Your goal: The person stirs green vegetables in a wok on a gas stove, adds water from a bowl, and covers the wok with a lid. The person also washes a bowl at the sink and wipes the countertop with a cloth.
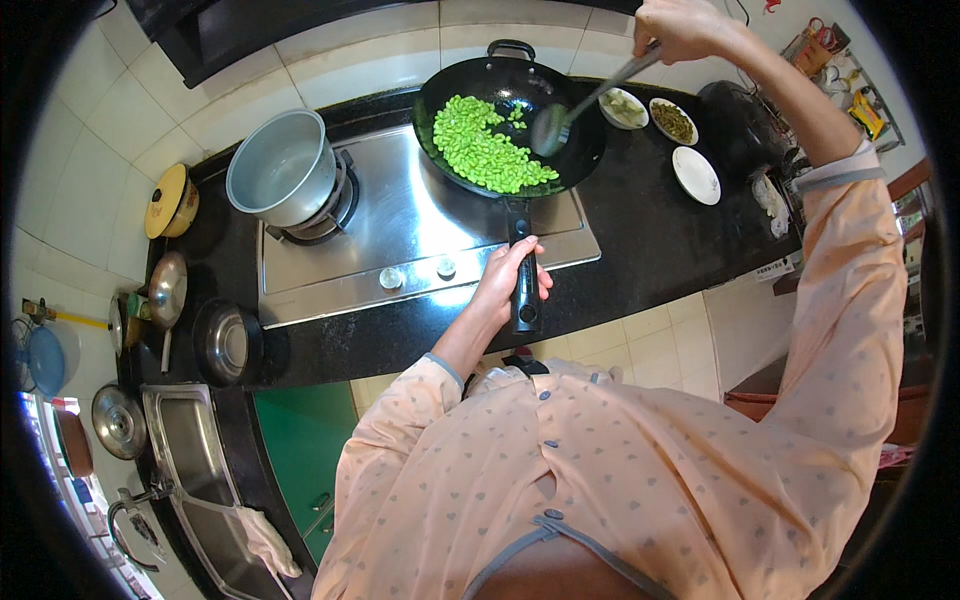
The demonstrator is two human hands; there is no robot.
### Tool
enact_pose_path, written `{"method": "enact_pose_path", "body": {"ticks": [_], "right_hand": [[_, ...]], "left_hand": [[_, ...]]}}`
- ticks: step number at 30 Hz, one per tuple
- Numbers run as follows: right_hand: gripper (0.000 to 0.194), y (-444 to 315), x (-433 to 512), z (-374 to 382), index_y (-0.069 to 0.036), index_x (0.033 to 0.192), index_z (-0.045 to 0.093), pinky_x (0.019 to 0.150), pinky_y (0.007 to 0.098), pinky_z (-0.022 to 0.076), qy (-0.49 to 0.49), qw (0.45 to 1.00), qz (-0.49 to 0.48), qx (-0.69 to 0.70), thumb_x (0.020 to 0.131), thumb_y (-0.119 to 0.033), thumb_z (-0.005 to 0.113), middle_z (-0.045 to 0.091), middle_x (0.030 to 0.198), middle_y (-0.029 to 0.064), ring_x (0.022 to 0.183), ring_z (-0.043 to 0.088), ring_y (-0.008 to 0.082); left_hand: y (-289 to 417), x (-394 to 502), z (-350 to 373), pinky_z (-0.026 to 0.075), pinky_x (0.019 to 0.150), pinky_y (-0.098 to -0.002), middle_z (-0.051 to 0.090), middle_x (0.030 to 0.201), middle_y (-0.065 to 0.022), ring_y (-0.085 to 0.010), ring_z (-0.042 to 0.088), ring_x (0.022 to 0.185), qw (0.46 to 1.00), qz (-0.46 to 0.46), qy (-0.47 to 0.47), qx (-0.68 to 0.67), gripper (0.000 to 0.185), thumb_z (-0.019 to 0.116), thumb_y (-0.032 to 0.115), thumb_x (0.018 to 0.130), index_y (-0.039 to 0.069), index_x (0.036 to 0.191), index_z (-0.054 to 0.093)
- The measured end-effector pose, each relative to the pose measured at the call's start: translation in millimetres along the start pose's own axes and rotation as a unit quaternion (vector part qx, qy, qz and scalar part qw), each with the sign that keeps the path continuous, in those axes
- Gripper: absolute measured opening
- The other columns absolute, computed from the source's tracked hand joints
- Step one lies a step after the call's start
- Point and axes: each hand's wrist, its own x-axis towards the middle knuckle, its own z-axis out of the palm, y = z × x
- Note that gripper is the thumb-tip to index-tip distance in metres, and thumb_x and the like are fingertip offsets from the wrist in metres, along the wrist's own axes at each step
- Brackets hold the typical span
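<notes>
A black wok point(585, 161) sits over the right part of the gas hob, with a heap of green beans point(480, 146) along its left and near sides. My left hand point(510, 277) grips the wok's long black handle point(527, 300). At the top of the view my right hand point(679, 30) holds the handle of a metal ladle point(551, 129), its bowl down inside the wok, just right of the beans. Part of the ladle's bowl looks blurred.
A large aluminium pot point(281, 169) stands on the left burner. Right of the wok are two bowls of food point(624, 109) point(673, 121) and a white plate point(696, 175). Pans point(227, 343), a yellow lidded pot point(171, 201) and a double sink point(191, 442) lie to the left.
</notes>
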Motion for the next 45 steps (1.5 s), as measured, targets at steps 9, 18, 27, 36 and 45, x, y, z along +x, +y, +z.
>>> {"method": "enact_pose_path", "body": {"ticks": [9, 18, 27, 36, 45], "right_hand": [[0.035, -31.2, 31.4, 70.2, -0.008, 0.105, 0.064, 0.028, 0.0219, 0.0351, -0.1, 0.867, 0.035, 0.487, 0.071, -0.001, 0.063, 0.058, 0.056, 0.0055, 0.035, 0.048, 0.0101], [0.032, -3.1, 3.6, 100.3, -0.003, 0.11, 0.06, 0.03, 0.0222, 0.0356, -0.084, 0.803, 0.163, 0.567, 0.078, -0.003, 0.059, 0.053, 0.051, 0.005, 0.035, 0.046, 0.0097], [0.021, -4.9, 20.6, 98.9, -0.01, 0.082, 0.069, 0.052, 0.0351, 0.0486, 0.105, 0.99, 0.011, 0.09, 0.063, -0.003, 0.065, 0.064, 0.068, 0.0091, 0.061, 0.062, 0.0244], [0.025, -42.6, 30.8, 66.4, -0.015, 0.085, 0.069, 0.06, 0.0369, 0.0497, 0.186, 0.982, 0.014, 0.042, 0.065, -0.003, 0.059, 0.065, 0.076, 0.0108, 0.071, 0.063, 0.0284], [0.029, -16.5, -0.8, 40.6, -0.007, 0.094, 0.068, 0.031, 0.0233, 0.0365, -0.097, 0.969, 0.05, 0.222, 0.066, -0.002, 0.069, 0.061, 0.059, 0.0064, 0.034, 0.048, 0.0118]], "left_hand": [[1.7, -2.9, 0.7, 0.045, 0.038, -0.027, 0.058, 0.056, -0.0153, -0.02, 0.055, 0.04, 1.0, 0.001, 0.005, -0.008, 0.026, 0.052, 0.03, 0.087, 0.005, 0.089, 0.048], [3.0, -4.7, 1.2, 0.044, 0.039, -0.0248, 0.058, 0.057, -0.0141, -0.0182, 0.054, 0.041, 1.0, 0.01, 0.013, 0.013, 0.027, 0.049, 0.03, 0.088, 0.004, 0.089, 0.052], [2.5, -4.9, 3.7, 0.044, 0.04, -0.0258, 0.058, 0.057, -0.0142, -0.0182, 0.054, 0.041, 1.0, 0.007, 0.011, 0.011, 0.027, 0.049, 0.03, 0.088, 0.004, 0.09, 0.051], [2.0, -5.4, 1.8, 0.043, 0.04, -0.0256, 0.058, 0.056, -0.0141, -0.0183, 0.054, 0.041, 1.0, 0.013, 0.012, 0.014, 0.028, 0.05, 0.031, 0.088, 0.003, 0.09, 0.051], [-1.1, -0.1, -0.9, 0.045, 0.038, -0.0268, 0.057, 0.056, -0.0154, -0.02, 0.055, 0.04, 1.0, 0.006, 0.004, 0.0, 0.027, 0.053, 0.031, 0.086, 0.004, 0.09, 0.047]]}}
